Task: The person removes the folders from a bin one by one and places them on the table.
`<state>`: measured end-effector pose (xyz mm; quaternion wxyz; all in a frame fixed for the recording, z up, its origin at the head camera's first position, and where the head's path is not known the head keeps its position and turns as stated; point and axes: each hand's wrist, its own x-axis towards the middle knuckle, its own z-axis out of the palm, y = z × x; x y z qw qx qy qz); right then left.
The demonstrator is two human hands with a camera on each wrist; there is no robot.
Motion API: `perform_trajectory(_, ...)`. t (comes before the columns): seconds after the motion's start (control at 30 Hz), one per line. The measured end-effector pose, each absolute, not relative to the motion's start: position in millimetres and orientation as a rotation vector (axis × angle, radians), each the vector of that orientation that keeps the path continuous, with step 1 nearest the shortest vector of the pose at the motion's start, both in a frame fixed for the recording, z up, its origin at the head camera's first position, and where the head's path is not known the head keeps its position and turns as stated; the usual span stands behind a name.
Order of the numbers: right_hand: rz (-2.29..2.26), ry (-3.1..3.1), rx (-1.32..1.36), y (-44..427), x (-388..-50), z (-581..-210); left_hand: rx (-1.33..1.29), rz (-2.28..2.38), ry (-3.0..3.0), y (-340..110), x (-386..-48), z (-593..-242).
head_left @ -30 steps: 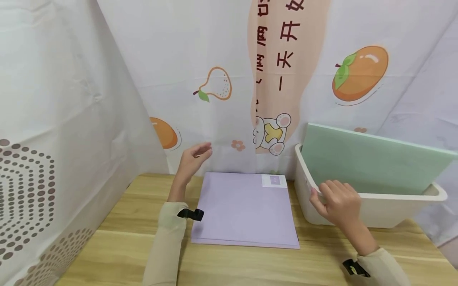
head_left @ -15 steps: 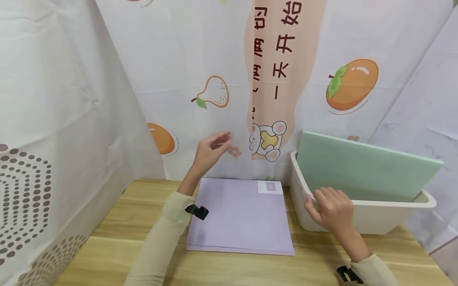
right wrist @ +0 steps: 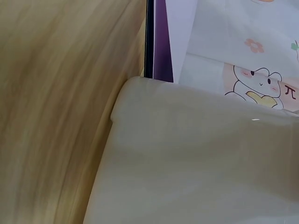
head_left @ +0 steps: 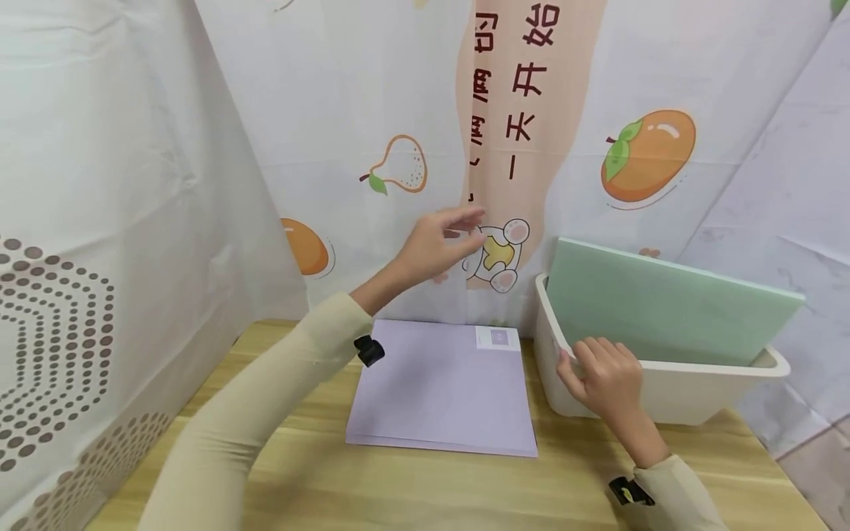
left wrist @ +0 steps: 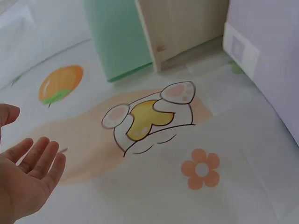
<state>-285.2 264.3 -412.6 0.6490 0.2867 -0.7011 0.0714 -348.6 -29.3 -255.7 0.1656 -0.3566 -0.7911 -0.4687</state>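
Note:
My left hand (head_left: 441, 247) is raised in the air before the hanging sheet, above the purple flat stack (head_left: 441, 387). Its fingers are loosely bent with a gap to the thumb, and nothing lies between them; the left wrist view shows part of this hand (left wrist: 30, 182). With my right hand (head_left: 607, 380) I grip the near rim of a white plastic bin (head_left: 697, 391), fingers over the edge. A pale green board (head_left: 664, 302) leans inside the bin and sticks out above it. The right wrist view shows the bin wall (right wrist: 196, 154) but not the hand.
The purple stack lies flat on the wooden table (head_left: 372, 487) left of the bin, with a white label (head_left: 498, 338) at its far right corner. Printed white sheeting (head_left: 345, 88) hangs behind the table and at the left side.
My left hand has moved up and to the right, from beside the purple stack to above its far edge. My right hand stays on the bin rim; the head view has shifted slightly.

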Motion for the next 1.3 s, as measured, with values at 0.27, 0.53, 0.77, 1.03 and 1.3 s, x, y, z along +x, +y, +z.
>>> perform_trajectory(0.27,0.147,-1.597,0.646,267,-285,-411,-1.105,-1.173,-2.423,0,-345,-253)
perform_trajectory(0.53,0.127,-1.613,0.637,268,-285,-416,-1.165,-1.311,-2.458,23,-371,-269)
perform_trajectory(0.77,0.137,-1.602,0.649,268,-285,-413,-1.193,-1.381,-2.476,43,-394,-290)
perform_trajectory(1.03,0.126,-1.603,0.649,269,-286,-412,-1.133,-1.648,-2.421,70,-416,-314)
perform_trajectory(1.3,0.114,-1.596,0.650,268,-288,-413,-1.070,-1.853,-2.348,91,-431,-329)
